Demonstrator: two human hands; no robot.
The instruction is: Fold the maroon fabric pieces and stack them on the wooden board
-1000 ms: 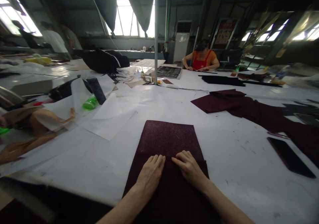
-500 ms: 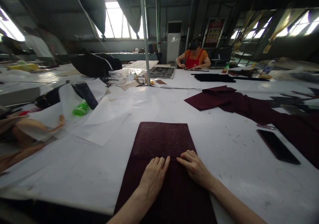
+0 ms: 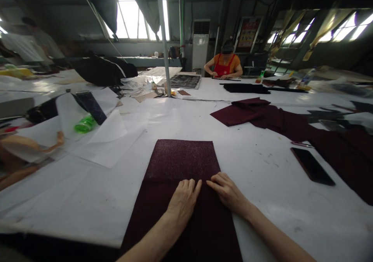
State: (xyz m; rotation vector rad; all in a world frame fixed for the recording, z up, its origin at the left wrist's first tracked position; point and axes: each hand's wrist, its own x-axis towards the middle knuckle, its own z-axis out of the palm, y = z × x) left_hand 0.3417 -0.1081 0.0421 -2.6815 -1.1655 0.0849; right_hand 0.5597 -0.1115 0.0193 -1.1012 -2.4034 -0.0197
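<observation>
A dark maroon fabric piece (image 3: pixel 182 159) lies flat on the white table (image 3: pixel 262 176) right in front of me, running off the near edge. My left hand (image 3: pixel 183 201) rests flat on it, fingers stretched out together. My right hand (image 3: pixel 227 191) lies beside it, fingers extended and pressing the cloth along a crease line. Neither hand holds anything.
More maroon fabric (image 3: pixel 274 116) lies to the right with a black phone (image 3: pixel 312 165) near it. White paper sheets (image 3: pixel 107 137), a green bottle (image 3: pixel 84 124) and a dark roll (image 3: pixel 91 106) sit at left. A pole (image 3: pixel 163 40) stands mid-table. A person in orange (image 3: pixel 224 64) works at the far side.
The view has swung to the right, so everything sits further left in frame. Both hands stay flat on the maroon fabric, the left one now slightly closer to the right.
</observation>
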